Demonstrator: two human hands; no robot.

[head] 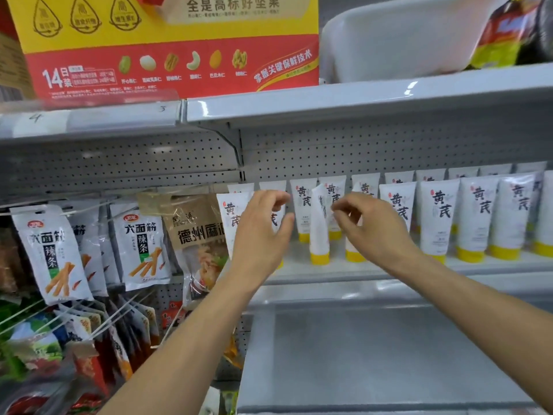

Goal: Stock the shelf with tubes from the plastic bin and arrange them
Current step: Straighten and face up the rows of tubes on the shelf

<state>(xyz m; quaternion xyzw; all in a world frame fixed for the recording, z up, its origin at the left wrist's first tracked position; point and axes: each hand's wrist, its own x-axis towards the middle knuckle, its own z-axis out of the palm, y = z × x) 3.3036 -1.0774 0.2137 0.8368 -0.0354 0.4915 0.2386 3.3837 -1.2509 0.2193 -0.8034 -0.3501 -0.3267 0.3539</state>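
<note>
Head view: the left hand stands at the left end of the shelf, fingers loosely curved and spread, thumb apart. It covers most of the end tube and of a second tube seen only in the gap between thumb and fingers; no grip on either is evident. The right hand has its fingers curled, tips just beside the tilted tube; whether they touch or pinch it cannot be told. This tube leans left, yellow cap down near the shelf's front edge, with bare shelf either side of the cap. The remaining tubes stand upright in two ranks toward the right edge, the last cut off by the frame. The plastic bin sits on the upper shelf, its contents hidden. The lower shelf is bare grey. Snack packets hang left, blurred.
</note>
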